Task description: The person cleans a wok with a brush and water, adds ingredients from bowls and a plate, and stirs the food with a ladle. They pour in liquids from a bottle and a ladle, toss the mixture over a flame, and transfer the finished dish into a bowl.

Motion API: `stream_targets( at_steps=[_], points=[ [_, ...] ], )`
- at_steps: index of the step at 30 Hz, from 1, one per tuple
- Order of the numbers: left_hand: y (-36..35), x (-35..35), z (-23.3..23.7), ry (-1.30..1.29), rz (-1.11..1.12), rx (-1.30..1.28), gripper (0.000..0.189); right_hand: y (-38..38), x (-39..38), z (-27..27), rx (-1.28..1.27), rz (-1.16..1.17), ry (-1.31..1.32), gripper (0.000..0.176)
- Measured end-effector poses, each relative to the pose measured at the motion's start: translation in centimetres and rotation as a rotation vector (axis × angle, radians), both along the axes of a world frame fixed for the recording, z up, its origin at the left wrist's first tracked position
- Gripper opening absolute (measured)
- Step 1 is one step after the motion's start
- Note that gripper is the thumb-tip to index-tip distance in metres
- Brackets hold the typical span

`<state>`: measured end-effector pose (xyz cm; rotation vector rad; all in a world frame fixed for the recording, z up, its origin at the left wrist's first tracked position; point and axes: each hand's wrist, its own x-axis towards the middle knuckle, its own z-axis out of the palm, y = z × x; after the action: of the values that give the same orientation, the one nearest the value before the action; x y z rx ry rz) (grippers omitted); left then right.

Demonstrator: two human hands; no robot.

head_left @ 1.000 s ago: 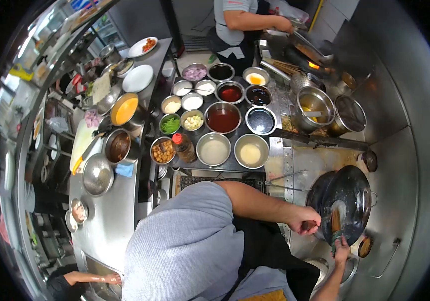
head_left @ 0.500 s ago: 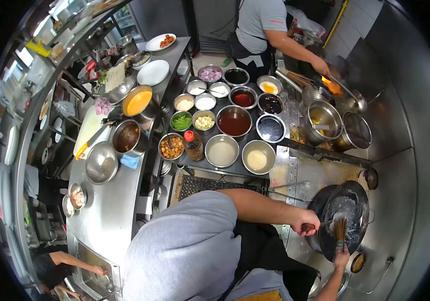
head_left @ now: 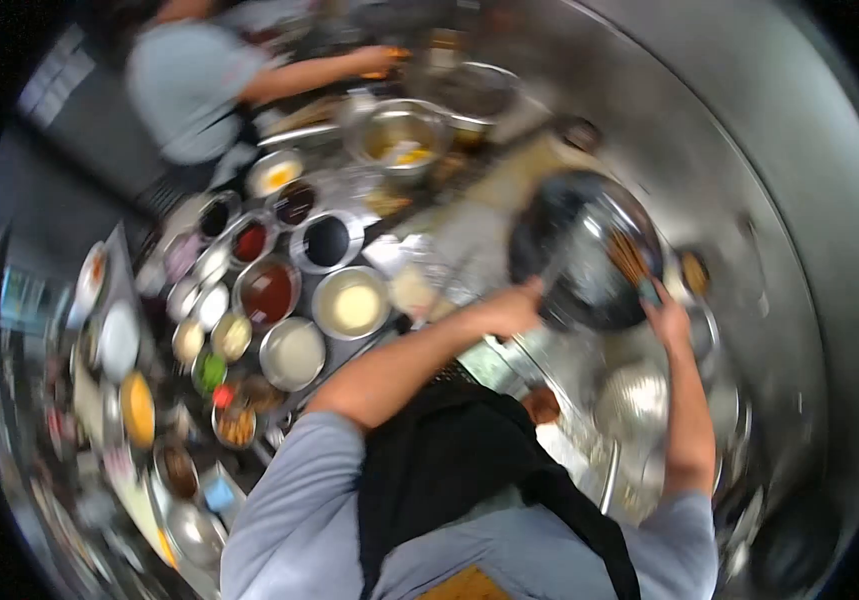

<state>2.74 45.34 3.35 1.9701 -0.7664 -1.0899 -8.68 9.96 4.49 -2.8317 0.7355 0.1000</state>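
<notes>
A dark round wok [head_left: 549,215] with a wet, greyish inside is in front of me on the right. My left hand [head_left: 515,308] is closed round its handle at the near left side; the grip is blurred. My right hand [head_left: 667,318] holds a bamboo wok brush [head_left: 631,258] by its bound end, from the wok's right side. The brush's bristles spread over the inner right wall of the wok. Motion blur hides whether they press on the metal.
Several metal bowls of sauces and ingredients, one holding pale yellow liquid [head_left: 356,306], stand to the left. A strainer pot [head_left: 399,140] sits beyond. A co-worker [head_left: 184,95] stands at far left, arm stretched over the stove. A steel wall [head_left: 789,200] bounds the right.
My view has swung to the right, so the bowls and co-worker now appear further left. Both hands keep their hold on the wok handle and brush. The wok looks less tilted.
</notes>
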Motion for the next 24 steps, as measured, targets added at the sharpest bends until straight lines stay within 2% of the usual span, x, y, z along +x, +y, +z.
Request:
stream_targets(
  at_steps=[1,2,3,4,5,6,8,9,10,12,13,15,16,18,20,22,23,24],
  points=[
    [-0.6,0.9,-3.2,-0.235,-0.039,0.001,0.078,-0.8,-0.7,-0.7,-0.017,0.028,-0.108,0.062],
    [-0.4,1.4,-2.4,-0.261,-0.031,0.045,0.08,-1.2,-1.3,-1.1,-0.006,0.001,-0.211,0.065],
    [0.1,1.2,1.2,-0.186,-0.062,0.151,0.082,-1.4,-1.6,-1.4,0.049,-0.085,-0.221,0.067],
    [-0.3,1.5,-1.4,-0.233,-0.074,0.097,0.082,-1.4,-1.5,-1.5,0.104,-0.148,-0.241,0.069],
    [-0.3,0.7,-0.3,0.021,0.007,0.095,0.079,0.2,-1.3,0.0,0.154,-0.204,-0.218,0.07],
    [-0.3,0.0,-0.9,0.027,-0.022,0.094,0.079,1.5,-1.2,1.5,0.206,-0.253,-0.191,0.07],
    [0.1,-1.4,-2.5,0.712,0.184,-0.16,0.072,1.1,-1.1,-0.8,0.246,-0.231,-0.33,0.069],
    [0.2,-2.6,-1.2,0.846,0.32,-0.2,0.052,1.5,-0.7,-0.8,0.296,-0.268,-0.276,0.067],
    [0.5,-3.1,-1.3,0.857,0.311,-0.191,0.052,2.3,-0.5,-0.7,0.375,-0.223,-0.305,0.065],
    [1.5,-3.5,-1.6,1.319,0.418,-0.392,0.031,0.2,0.1,-5.0,0.549,-0.117,-0.172,0.06],
    [1.9,-4.1,-1.1,1.379,0.425,-0.448,0.017,-0.3,0.5,-5.3,0.546,-0.123,-0.17,0.06],
    [2.7,-4.7,-1.9,1.466,0.406,-0.483,0.016,-0.7,1.3,-5.8,0.072,-0.014,0.08,0.057],
    [2.9,-4.8,-2.3,1.547,0.389,-0.522,0.016,0.1,1.6,-5.1,0.065,-0.013,0.083,0.057],
    [3.0,-5.0,-2.6,1.531,0.411,-0.519,0.015,1.9,2.1,-3.6,-0.111,-0.137,-0.051,0.056],
    [2.9,-5.3,-3.0,1.561,0.386,-0.568,0.014,1.3,2.4,-3.1,-0.083,-0.097,-0.005,0.056],
    [3.3,-5.6,-4.1,1.598,0.393,-0.586,0.021,0.4,2.2,-3.4,0.205,0.04,0.079,0.055],
    [3.4,-5.4,-4.4,1.645,0.363,-0.607,0.014,0.5,2.3,-3.8,0.016,0.017,0.042,0.056],
    [3.3,-5.1,-4.3,1.689,0.329,-0.633,0.01,0.7,2.4,-4.0,0.011,0.018,0.037,0.056]
  ],
)
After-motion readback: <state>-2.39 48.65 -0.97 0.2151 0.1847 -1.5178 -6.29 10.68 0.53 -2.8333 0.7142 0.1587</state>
